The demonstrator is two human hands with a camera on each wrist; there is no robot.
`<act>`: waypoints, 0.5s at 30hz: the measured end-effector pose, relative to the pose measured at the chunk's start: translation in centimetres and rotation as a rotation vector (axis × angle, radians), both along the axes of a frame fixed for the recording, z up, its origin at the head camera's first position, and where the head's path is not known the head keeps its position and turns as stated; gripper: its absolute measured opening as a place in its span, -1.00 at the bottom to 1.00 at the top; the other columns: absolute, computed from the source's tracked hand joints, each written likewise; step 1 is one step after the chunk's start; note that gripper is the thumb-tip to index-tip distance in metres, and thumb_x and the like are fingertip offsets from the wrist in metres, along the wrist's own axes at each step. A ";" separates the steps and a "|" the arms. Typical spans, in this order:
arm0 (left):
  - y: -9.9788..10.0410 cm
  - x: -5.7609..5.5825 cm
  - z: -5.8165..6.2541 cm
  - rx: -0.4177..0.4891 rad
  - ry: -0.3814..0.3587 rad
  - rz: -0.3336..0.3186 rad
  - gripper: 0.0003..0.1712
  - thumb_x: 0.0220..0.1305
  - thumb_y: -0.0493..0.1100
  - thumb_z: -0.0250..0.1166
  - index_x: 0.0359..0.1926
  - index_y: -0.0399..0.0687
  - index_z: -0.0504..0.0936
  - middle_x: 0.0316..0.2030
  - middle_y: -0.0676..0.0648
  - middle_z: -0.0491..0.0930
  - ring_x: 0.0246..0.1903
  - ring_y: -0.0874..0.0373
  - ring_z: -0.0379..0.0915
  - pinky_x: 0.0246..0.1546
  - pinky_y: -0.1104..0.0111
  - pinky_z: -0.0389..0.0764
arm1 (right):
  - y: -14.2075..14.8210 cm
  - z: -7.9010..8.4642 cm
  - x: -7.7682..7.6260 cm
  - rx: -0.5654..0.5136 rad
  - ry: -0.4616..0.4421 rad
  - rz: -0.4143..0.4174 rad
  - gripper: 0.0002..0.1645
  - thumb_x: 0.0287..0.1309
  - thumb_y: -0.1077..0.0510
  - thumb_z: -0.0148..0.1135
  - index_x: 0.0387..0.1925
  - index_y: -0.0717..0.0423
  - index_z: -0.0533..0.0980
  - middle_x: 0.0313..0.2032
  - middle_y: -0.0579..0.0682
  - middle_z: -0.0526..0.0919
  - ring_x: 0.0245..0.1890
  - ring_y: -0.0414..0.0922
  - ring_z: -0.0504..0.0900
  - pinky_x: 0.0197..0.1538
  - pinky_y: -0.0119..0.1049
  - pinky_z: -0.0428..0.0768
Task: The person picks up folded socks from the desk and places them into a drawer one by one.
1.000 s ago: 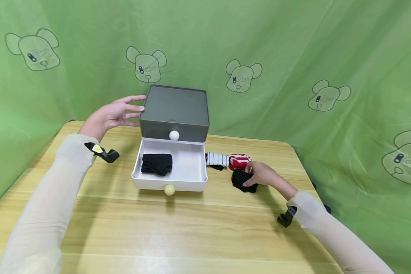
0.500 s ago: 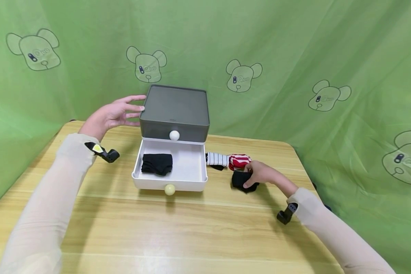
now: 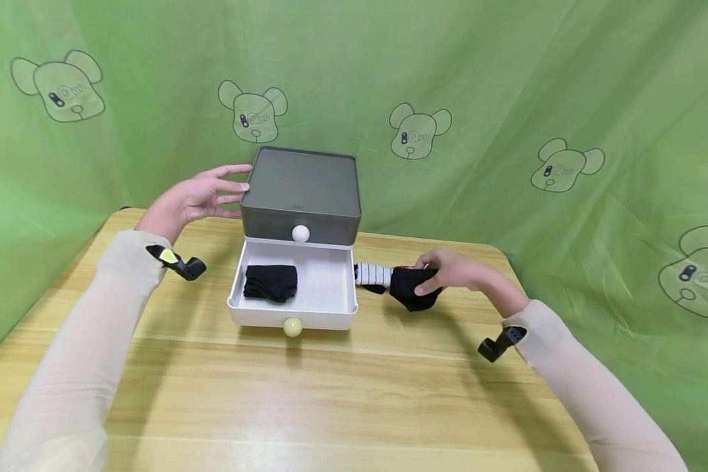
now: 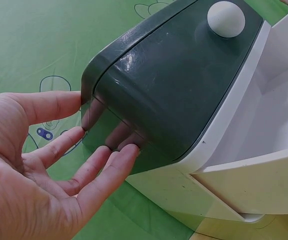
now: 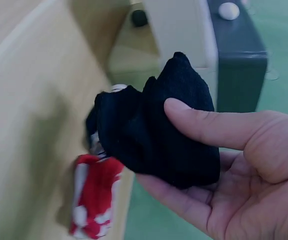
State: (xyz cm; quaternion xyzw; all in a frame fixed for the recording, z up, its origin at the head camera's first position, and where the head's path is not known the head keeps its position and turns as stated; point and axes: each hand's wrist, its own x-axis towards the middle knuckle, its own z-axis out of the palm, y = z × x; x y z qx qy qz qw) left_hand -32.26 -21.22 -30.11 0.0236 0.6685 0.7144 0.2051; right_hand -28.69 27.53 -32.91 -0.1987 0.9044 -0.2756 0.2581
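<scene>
My right hand (image 3: 451, 270) pinches a folded black sock (image 5: 159, 125) between thumb and fingers, raised over the table. Behind it, the red-and-white striped sock (image 5: 97, 195) lies on the tabletop, mostly covered in the head view. My left hand (image 3: 197, 196) has its fingers spread, fingertips at the left side of a small drawer box with a dark grey top (image 3: 303, 180). Below, the white drawer (image 3: 324, 288) is pulled out. Another folded black sock (image 3: 270, 282) lies in its left half.
A white sock with dark stripes (image 3: 374, 274) lies just right of the drawer, with a bit of black fabric under it. The grey upper drawer has a white round knob (image 3: 300, 234); the lower one has a yellowish knob (image 3: 292, 327). A green curtain (image 3: 478, 78) hangs behind the table.
My right hand has lifted the black sock off the table and carried it slightly left and away from me, over the red-striped sock. My left hand has stayed in place.
</scene>
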 end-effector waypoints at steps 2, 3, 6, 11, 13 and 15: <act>0.0 0.0 0.0 -0.001 0.001 -0.001 -0.17 0.51 -0.30 0.11 0.63 0.17 -0.05 0.64 -0.17 -0.20 0.61 -0.15 -0.19 0.57 -0.13 0.14 | -0.5 1.0 0.0 -0.021 -0.016 -0.009 -0.61 0.17 0.20 0.47 -0.05 0.34 0.56 -0.18 0.08 0.66 -0.24 -0.15 0.57 -0.16 -0.35 0.63; 0.0 0.0 0.0 -0.002 0.001 -0.001 -0.17 0.51 -0.30 0.11 0.63 0.17 -0.05 0.64 -0.17 -0.20 0.61 -0.15 -0.19 0.57 -0.13 0.14 | -0.7 1.4 0.0 -0.041 -0.034 -0.013 -0.62 0.19 0.21 0.45 -0.04 0.35 0.56 -0.17 0.08 0.67 -0.25 -0.15 0.60 -0.15 -0.31 0.67; 0.0 0.0 0.0 -0.002 0.000 0.001 -0.17 0.51 -0.30 0.11 0.63 0.17 -0.04 0.64 -0.16 -0.21 0.62 -0.15 -0.19 0.57 -0.13 0.15 | -1.6 2.8 0.0 -0.093 -0.073 -0.020 -0.61 0.22 0.23 0.42 0.01 0.36 0.55 -0.16 0.07 0.70 -0.24 -0.17 0.66 -0.10 -0.29 0.74; 0.0 0.0 0.0 -0.001 -0.002 0.007 -0.17 0.51 -0.30 0.11 0.63 0.18 -0.04 0.64 -0.17 -0.18 0.61 -0.14 -0.16 0.57 -0.12 0.16 | -3.7 4.7 0.1 -0.134 -0.094 -0.010 -0.53 0.25 0.20 0.39 0.12 0.33 0.51 -0.14 0.02 0.71 -0.20 -0.18 0.70 0.03 -0.24 0.75; 0.0 0.0 0.0 0.000 0.000 0.006 -0.17 0.51 -0.30 0.11 0.63 0.18 -0.04 0.64 -0.17 -0.18 0.61 -0.14 -0.17 0.57 -0.12 0.15 | -4.6 5.1 0.2 -0.140 -0.093 -0.005 -0.52 0.26 0.18 0.39 0.13 0.31 0.50 -0.11 0.02 0.69 -0.19 -0.17 0.69 0.05 -0.22 0.74; 0.1 0.0 0.0 0.000 0.002 0.003 -0.17 0.52 -0.30 0.10 0.63 0.18 -0.04 0.64 -0.17 -0.20 0.62 -0.14 -0.20 0.57 -0.13 0.14 | -5.5 5.3 0.3 -0.146 -0.107 -0.002 -0.54 0.26 0.20 0.38 0.12 0.30 0.51 -0.09 0.04 0.68 -0.20 -0.17 0.69 0.06 -0.22 0.75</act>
